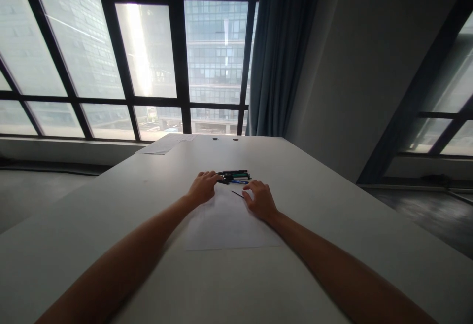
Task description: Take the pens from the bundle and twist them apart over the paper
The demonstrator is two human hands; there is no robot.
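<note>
Several dark pens point(236, 172) lie in a loose bundle, roughly side by side, just beyond a white sheet of paper point(229, 230). One blue pen point(239, 182) is nearest the sheet. My left hand point(203, 187) is at the left ends of the bundle, its fingers curled and closed over a dark pen end, partly hidden by them. My right hand point(260, 200) rests over the sheet's right side, thumb and forefinger apart. A thin dark stick point(237, 194), perhaps a pen refill, lies slanted over the paper with its right end by my right thumb.
The white table point(314, 191) stretches away toward a large window point(216, 53). More white paper point(162, 144) lies at its far left corner. Two dark round holes point(235, 139) are near the far edge. A blue curtain point(281, 57) hangs behind.
</note>
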